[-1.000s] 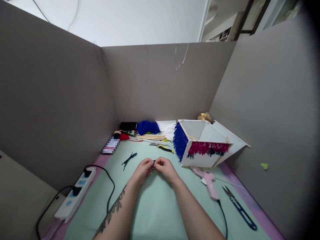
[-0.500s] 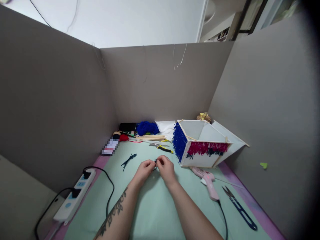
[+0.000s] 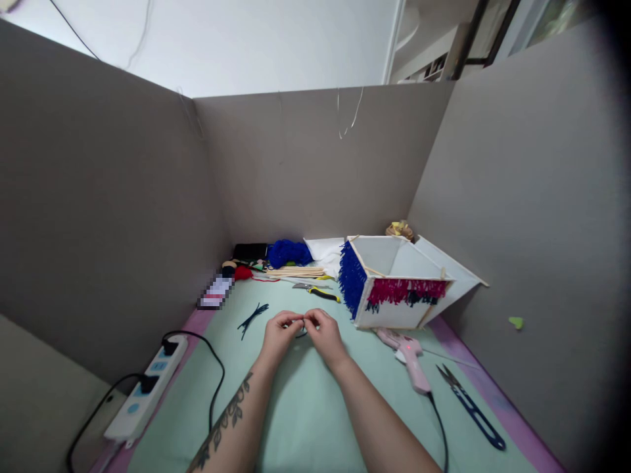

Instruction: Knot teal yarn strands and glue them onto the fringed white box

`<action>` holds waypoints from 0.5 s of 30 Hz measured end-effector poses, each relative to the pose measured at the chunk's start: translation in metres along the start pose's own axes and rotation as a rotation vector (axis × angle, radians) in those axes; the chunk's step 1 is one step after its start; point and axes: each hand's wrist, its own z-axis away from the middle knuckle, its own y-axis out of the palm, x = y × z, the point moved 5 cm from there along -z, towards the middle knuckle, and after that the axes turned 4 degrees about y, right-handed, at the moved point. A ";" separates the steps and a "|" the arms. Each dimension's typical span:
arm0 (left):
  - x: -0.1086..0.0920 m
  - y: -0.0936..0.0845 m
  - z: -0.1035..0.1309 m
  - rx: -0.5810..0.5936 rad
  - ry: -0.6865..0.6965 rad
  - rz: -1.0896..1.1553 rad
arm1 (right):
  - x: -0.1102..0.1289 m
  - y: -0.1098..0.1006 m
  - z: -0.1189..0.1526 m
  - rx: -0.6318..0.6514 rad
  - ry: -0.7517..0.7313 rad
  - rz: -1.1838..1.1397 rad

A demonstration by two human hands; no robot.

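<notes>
My left hand (image 3: 282, 330) and my right hand (image 3: 323, 330) meet over the middle of the pale green mat (image 3: 305, 420), fingertips pinched together. Between them is a short dark piece of yarn (image 3: 302, 334), mostly hidden by the fingers, with a small loop hanging below. Left of my hands lies a small bundle of dark yarn strands (image 3: 253, 320). To the right stands a white house-shaped box (image 3: 394, 315) with wooden edging; blue yarn fringe (image 3: 353, 282) covers one side, and magenta and dark fringe (image 3: 407, 292) hangs along another.
A pink glue gun (image 3: 411, 361) and dark thread snips (image 3: 470, 407) lie at right. Yellow-handled pliers (image 3: 323, 294), wooden sticks (image 3: 296, 271), blue yarn (image 3: 289, 253) and red yarn (image 3: 242, 272) are at the back. A phone (image 3: 215, 292) and power strip (image 3: 148, 391) sit left. Grey panels enclose three sides.
My fingertips have drawn closer together on the yarn, and my left hand has turned slightly. The whole view has shifted a little; the things on the mat stay in place.
</notes>
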 end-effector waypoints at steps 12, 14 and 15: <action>0.021 -0.021 -0.005 -0.213 -0.101 0.038 | -0.016 -0.017 -0.007 -0.153 0.253 -0.175; 0.025 -0.023 -0.006 -0.237 -0.125 0.034 | -0.018 -0.018 -0.008 -0.157 0.261 -0.178; 0.027 -0.025 -0.006 -0.250 -0.132 0.033 | -0.019 -0.018 -0.008 -0.158 0.263 -0.177</action>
